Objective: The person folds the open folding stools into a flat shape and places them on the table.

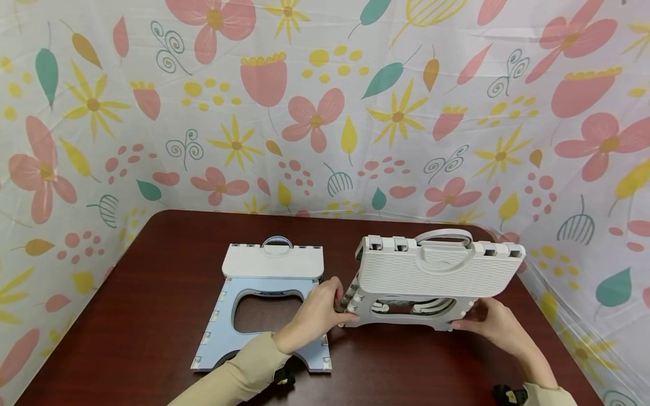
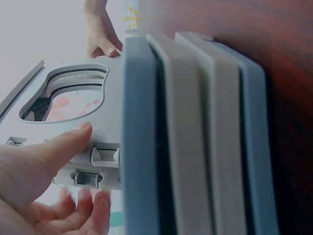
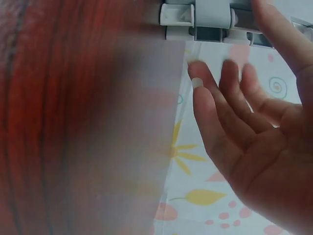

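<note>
A white and grey folding step stool stands partly unfolded on the table, with an arched handle on its upper edge. My left hand grips its lower left corner. In the left wrist view the thumb presses the grey panel, and the other fingers curl by the hinged edge. At the lower right corner, my right hand touches the stool with its thumb. Its other fingers hang relaxed and apart from the stool in the right wrist view. A blue and white folding step stool lies to the left.
The dark red-brown table has rounded far corners. Behind it and along both sides hangs a white curtain printed with flowers and leaves. The blue stool's edge is close beside my left hand.
</note>
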The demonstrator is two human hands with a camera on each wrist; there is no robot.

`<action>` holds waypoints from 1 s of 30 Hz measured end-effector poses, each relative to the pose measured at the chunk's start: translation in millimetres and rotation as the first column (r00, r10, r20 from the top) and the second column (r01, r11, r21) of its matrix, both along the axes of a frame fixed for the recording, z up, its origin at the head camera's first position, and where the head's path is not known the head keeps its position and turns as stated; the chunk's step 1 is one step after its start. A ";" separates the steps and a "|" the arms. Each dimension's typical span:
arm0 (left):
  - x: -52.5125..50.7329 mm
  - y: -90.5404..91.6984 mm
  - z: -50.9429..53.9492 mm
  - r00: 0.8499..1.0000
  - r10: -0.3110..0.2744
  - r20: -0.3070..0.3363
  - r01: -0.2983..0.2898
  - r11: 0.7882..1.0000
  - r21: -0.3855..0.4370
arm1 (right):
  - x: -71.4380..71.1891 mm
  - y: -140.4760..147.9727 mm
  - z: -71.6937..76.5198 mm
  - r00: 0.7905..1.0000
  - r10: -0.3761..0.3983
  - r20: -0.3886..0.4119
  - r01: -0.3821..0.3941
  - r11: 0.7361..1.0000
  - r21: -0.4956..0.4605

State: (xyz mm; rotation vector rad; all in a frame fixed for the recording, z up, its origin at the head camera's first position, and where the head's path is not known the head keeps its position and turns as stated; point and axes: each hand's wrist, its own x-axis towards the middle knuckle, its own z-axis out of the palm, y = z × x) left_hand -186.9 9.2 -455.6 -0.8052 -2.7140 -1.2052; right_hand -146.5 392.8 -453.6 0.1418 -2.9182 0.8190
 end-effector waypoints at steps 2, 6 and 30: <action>0.5 0.9 0.1 1.000 0.006 0.005 -0.006 1.000 0.026 | -0.7 1.1 -2.9 1.000 0.020 -0.016 -0.021 0.998 -0.063; 0.7 3.4 -0.9 1.000 0.023 0.017 -0.023 0.999 0.049 | -1.2 1.7 -8.4 0.997 0.062 -0.050 -0.068 0.988 -0.137; -0.1 7.1 -4.2 0.984 -0.111 0.137 0.110 0.994 0.012 | -0.4 -10.1 -8.0 0.985 0.170 -0.014 -0.169 0.962 -0.213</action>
